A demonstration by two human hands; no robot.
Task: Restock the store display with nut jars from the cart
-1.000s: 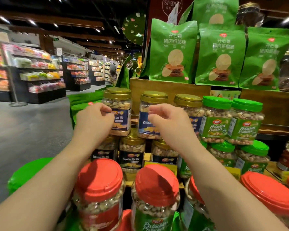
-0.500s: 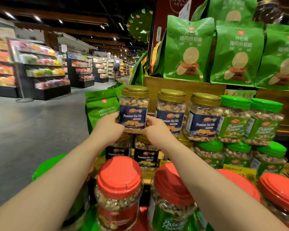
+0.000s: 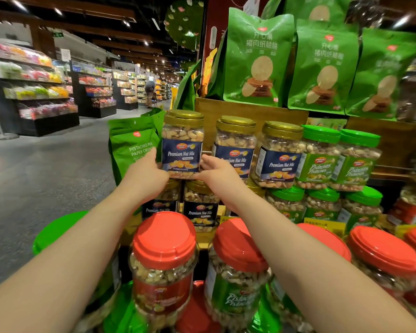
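A gold-lidded jar of Premium Nut Mix [image 3: 182,143] with a blue label stands at the left end of the display's upper row, on top of the gold-lidded jars below [image 3: 200,205]. My left hand [image 3: 147,173] grips its lower left side. My right hand [image 3: 216,168] grips its lower right side. Beside it stand two more nut mix jars [image 3: 234,143] and green-lidded pistachio jars [image 3: 318,156]. In the foreground, red-lidded jars [image 3: 164,258] fill the cart.
Green snack bags [image 3: 258,58] hang above the wooden shelf [image 3: 250,111]. A green pistachio crunch bag [image 3: 132,150] leans left of the held jar. Store aisle floor [image 3: 46,169] opens to the left, with shelving racks [image 3: 34,92] and a distant person [image 3: 150,92].
Both hands dropped from the upper part of the jars to the base of the leftmost jar, which they now hold by its lower sides. The camera has swung slightly left.
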